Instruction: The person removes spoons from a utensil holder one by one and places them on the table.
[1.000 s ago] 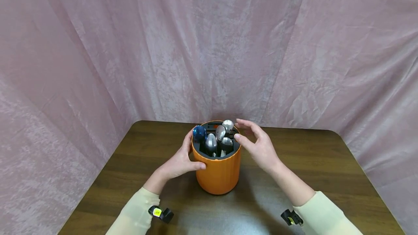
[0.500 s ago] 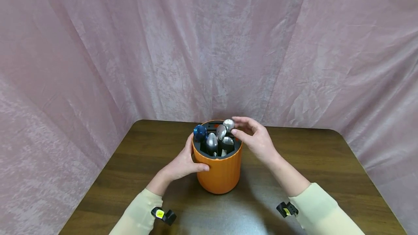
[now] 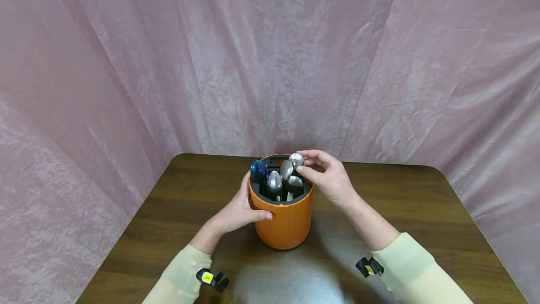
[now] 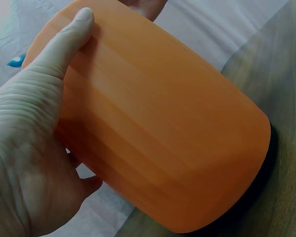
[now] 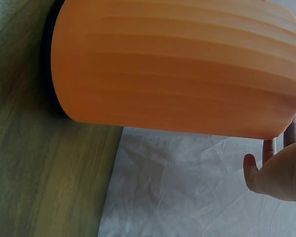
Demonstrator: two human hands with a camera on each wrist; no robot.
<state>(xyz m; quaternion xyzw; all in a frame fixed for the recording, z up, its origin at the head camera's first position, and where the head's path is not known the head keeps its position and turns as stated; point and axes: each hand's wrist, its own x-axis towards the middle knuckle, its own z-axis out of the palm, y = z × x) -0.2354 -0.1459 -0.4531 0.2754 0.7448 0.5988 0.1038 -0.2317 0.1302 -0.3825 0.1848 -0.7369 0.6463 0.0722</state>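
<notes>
An orange utensil holder (image 3: 283,226) with a dark slotted top stands upright on the table. My left hand (image 3: 236,209) grips its left side, thumb across the front; the left wrist view shows the thumb (image 4: 71,42) flat near the rim. Several spoons stick up bowl first: a blue spoon (image 3: 259,171) at the left, a silver spoon (image 3: 274,184) at the front and others to the right. At the back right, my right hand (image 3: 331,177) pinches a silver spoon (image 3: 296,159) by its bowl, between thumb and fingers. Its handle is hidden inside the holder.
The brown wooden table (image 3: 401,210) extends on both sides of the holder. Pink draped fabric (image 3: 270,60) hangs behind the table's far edge and along the sides.
My right hand has moved in leftward to the back right spoon, and its thumb and fingers have closed on the bowl. The left hand has stayed on the holder, its thumb slightly further right.
</notes>
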